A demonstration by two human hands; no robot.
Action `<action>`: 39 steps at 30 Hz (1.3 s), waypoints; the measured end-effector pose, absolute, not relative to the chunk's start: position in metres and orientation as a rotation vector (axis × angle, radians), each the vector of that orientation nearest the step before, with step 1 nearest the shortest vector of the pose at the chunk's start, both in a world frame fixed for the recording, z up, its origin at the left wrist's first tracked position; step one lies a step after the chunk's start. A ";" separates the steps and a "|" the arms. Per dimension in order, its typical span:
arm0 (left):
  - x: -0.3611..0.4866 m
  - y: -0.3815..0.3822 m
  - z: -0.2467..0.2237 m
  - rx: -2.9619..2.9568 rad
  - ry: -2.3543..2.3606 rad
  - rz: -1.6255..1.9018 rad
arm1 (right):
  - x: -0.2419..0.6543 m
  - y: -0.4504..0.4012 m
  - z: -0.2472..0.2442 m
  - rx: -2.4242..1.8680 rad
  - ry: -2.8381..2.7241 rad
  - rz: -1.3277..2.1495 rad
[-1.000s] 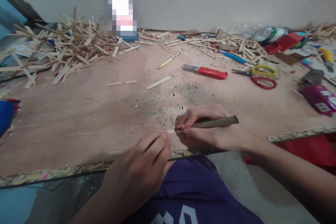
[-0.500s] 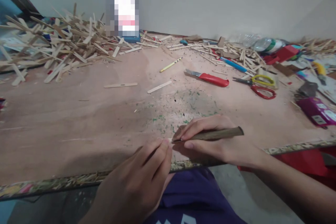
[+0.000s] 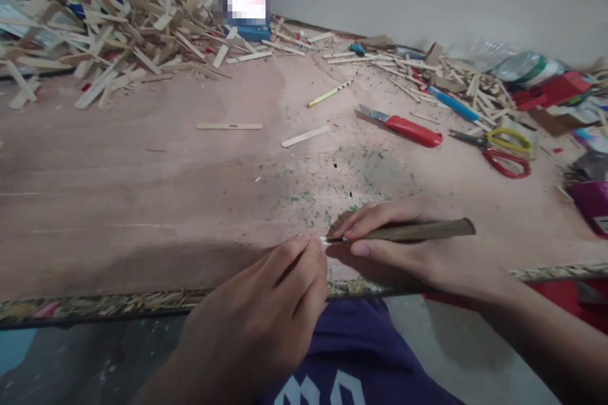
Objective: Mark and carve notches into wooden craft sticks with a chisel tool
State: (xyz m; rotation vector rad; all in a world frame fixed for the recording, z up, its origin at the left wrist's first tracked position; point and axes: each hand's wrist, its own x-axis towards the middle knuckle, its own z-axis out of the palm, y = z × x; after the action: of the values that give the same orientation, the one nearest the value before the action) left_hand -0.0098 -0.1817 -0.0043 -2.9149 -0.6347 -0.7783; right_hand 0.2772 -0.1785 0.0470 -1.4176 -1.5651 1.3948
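My left hand [image 3: 280, 294] is closed in a pinch at the table's front edge, on a small pale piece of wood [image 3: 324, 240]. Most of that piece is hidden by the fingertips. From the right, my right hand [image 3: 403, 234] grips a tool with a brown wooden handle [image 3: 422, 230], held low and nearly flat. Its narrow dark tip points left and meets the pale piece, or lies just beside it; I cannot tell which. Beyond the hands lie two craft sticks, a plain one [image 3: 305, 137] and one with a dark mark [image 3: 213, 126].
A red-handled knife [image 3: 413, 131] and scissors [image 3: 507, 163] lie to the right, with a yellow marked strip [image 3: 330, 94] farther back. Heaped craft sticks [image 3: 114, 31] fill the back left. Plastic bottles [image 3: 529, 68] stand against the wall side. Green shavings [image 3: 304, 197] dot the tabletop [image 3: 118, 183].
The camera view has tilted, so the tabletop things appear higher and farther right. Both hands keep their grips and stay together near the front edge.
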 end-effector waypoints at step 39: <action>-0.011 -0.177 0.000 -2.933 -0.597 -0.791 | 0.280 -0.179 0.042 -1.300 -1.741 1.286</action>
State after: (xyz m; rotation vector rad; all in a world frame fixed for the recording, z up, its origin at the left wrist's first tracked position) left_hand -0.0115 -0.1765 -0.0003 -2.9331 -0.5966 -0.7906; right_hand 0.2802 -0.1786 0.0421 -1.3004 -1.7414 1.2861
